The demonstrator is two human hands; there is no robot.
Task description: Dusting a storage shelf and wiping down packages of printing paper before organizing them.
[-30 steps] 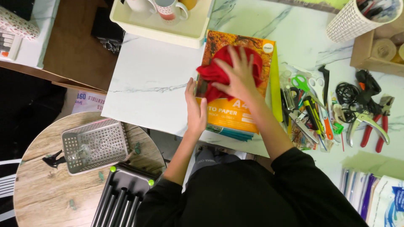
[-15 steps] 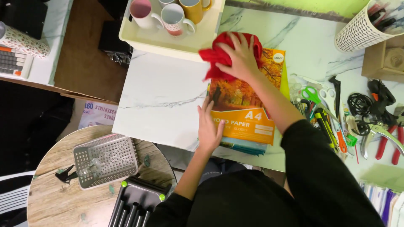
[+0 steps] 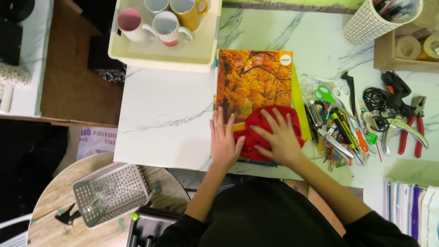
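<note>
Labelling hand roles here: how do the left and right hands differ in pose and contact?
The left hand lies flat with fingers together on the paper pack, at its left edge; the right hand has fingers spread and presses on the red cloth. The left hand touches the cloth only at its side, if at all; the right hand sits squarely on top of it. Both are palm-down over the pack's near end.

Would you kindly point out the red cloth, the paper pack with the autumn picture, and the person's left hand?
red cloth (image 3: 256, 126), head view, on its upper left fold.
paper pack (image 3: 251, 80), head view, on the orange tree picture.
left hand (image 3: 224, 142), head view, on its back.
</note>
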